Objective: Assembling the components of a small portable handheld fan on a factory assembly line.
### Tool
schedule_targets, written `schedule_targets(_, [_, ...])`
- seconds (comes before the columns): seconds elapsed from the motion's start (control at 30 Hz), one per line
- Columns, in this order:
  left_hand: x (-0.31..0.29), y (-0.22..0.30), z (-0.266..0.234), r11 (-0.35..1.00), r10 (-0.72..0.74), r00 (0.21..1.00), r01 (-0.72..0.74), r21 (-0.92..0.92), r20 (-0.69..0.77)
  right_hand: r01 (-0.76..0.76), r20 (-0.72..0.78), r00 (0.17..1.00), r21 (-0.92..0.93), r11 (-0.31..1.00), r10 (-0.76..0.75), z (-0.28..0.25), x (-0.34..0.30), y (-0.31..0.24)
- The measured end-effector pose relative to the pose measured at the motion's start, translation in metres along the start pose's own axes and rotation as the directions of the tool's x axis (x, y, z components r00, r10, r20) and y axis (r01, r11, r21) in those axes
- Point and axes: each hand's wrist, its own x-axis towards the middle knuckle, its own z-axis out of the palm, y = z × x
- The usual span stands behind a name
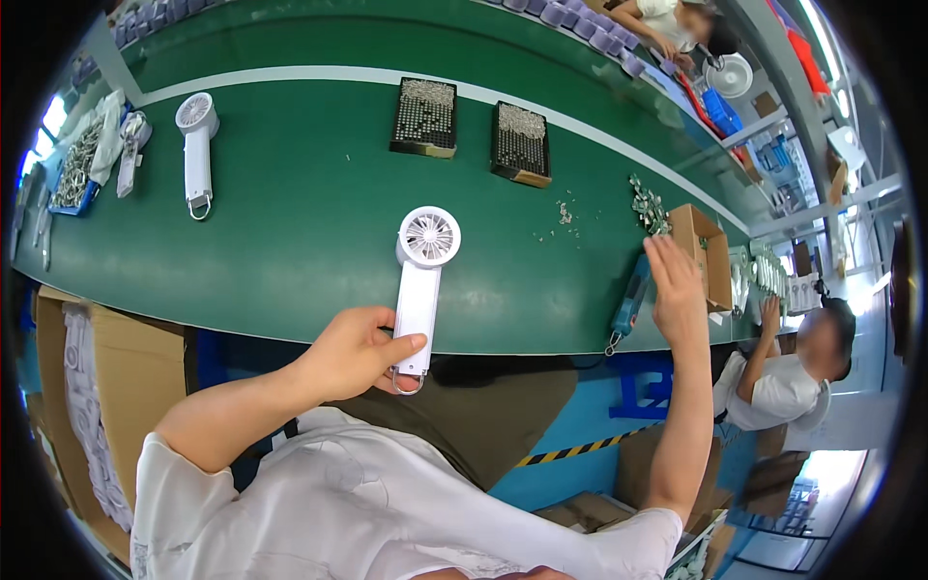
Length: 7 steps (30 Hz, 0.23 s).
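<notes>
My left hand (372, 353) is closed round the lower handle of a white handheld fan (419, 300), the thumb lying across its front. The fan's round grilled head points away from me, and a metal loop hangs at its bottom end. Off to the right, my right hand (677, 290) has its fingers stretched out close together, its thumb not plainly seen. It is beside a teal electric screwdriver (633, 300) lying near the table edge, and in front of an open cardboard box (717, 256). Whether the fingers touch the screwdriver or the box I cannot tell.
Another white fan (197, 159) lies at the left, near a blue tray (79, 188) of metal loops. Two black screw trays (423, 135) (520, 159) stand at the back. Loose screws (565, 213) and small shiny parts (650, 205) lie rightward. Co-workers sit at far right and beyond.
</notes>
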Motion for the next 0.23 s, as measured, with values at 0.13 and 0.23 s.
schedule_targets(0.13, [-0.001,-0.006,0.001,1.000,0.002,0.999,-0.003,-0.016,-0.036,0.151,0.089,0.984,0.018,0.988,-0.152,0.022,-0.003,0.001])
schedule_targets(0.23, [-0.006,-0.015,0.001,0.999,0.030,0.998,-0.033,-0.044,-0.052,0.196,0.150,0.964,0.149,0.969,-0.218,0.047,-0.009,0.019])
